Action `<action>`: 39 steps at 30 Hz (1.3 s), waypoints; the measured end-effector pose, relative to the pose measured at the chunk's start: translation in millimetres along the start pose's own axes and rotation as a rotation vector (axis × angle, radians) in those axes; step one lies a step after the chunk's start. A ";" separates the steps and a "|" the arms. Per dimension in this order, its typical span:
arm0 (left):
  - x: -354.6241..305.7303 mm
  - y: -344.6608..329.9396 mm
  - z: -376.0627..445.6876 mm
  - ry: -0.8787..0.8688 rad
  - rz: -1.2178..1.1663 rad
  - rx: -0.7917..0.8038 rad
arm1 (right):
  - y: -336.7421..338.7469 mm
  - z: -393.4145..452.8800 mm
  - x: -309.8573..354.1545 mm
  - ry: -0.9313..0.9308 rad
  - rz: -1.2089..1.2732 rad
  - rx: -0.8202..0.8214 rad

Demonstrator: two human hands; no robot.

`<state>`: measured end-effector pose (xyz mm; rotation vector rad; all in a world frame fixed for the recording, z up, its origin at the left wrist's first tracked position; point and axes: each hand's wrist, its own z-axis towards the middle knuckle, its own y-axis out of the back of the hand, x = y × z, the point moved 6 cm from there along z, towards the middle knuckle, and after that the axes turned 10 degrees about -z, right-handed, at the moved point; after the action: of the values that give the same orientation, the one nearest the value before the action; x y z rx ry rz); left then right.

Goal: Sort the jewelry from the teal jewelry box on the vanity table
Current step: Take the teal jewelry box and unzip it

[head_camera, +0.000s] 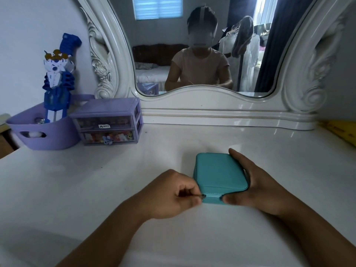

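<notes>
The teal jewelry box (219,172) lies closed on the white vanity table (115,180), a little right of centre. My left hand (173,193) is at its front left corner, with curled fingers pinching the small metal zipper pull (203,196). My right hand (258,184) holds the box along its right side, fingers stretched up that edge and the thumb pressed against the front face. What the box holds is hidden.
A purple two-drawer organizer (107,122) and a purple basket (42,132) holding a blue and white toy robot (57,78) stand at the back left. The ornate white mirror frame (212,110) runs along the back. A yellow object (339,132) lies at the right edge.
</notes>
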<state>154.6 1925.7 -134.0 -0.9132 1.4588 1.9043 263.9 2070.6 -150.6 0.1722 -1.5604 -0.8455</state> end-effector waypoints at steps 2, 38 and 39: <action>-8.5 -12.0 -4.2 -0.004 0.089 -0.135 | -0.3 -0.3 -0.3 0.009 -0.023 -0.014; 40.4 23.9 26.9 0.081 -0.109 0.011 | 1.6 -24.2 41.9 0.630 -0.669 -0.264; 42.0 25.3 25.3 0.087 -0.116 0.011 | 1.8 -23.3 42.7 0.621 -0.676 -0.274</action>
<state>105.1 1945.3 -148.3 -1.0646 1.4320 1.7908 277.3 2038.2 -116.8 0.7172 -0.7797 -1.3603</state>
